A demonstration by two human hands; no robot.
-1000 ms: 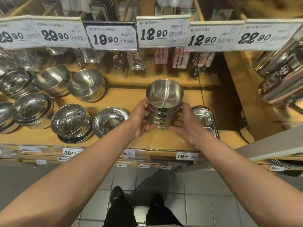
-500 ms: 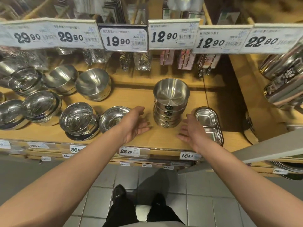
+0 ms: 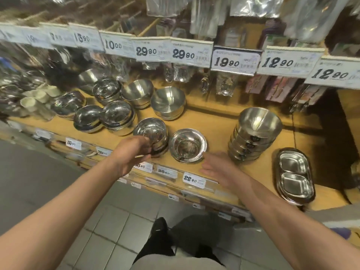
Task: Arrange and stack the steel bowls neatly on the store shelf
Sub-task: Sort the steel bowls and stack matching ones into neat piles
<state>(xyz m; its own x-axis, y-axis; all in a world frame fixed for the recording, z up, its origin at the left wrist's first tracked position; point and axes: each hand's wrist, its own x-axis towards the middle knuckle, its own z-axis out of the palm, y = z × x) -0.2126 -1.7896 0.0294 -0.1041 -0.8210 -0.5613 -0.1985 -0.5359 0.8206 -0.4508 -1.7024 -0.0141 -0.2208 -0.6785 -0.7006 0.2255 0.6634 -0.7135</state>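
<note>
The left hand (image 3: 134, 152) curls its fingers at the near side of a lidded bowl stack (image 3: 151, 136) on the front of the wooden shelf (image 3: 212, 121); whether it truly grips is blurred, so I cannot tell. The right hand (image 3: 218, 166) hovers flat and spread over the shelf edge, holding nothing, between a shallow open bowl (image 3: 187, 145) and the tall nested stack (image 3: 255, 133).

Risks, as I judge them: polished steel slips, so a one-handed lift could shed the lid or tip the stack off the front edge; a sideways sweep of the right hand could knock the tall stack, which leans a little.

Counts: two hands; one tall stack of about five bowls; one divided tray (image 3: 295, 176) at right; further back, two deep open bowls (image 3: 167, 103) and roughly four domed lidded ones
</note>
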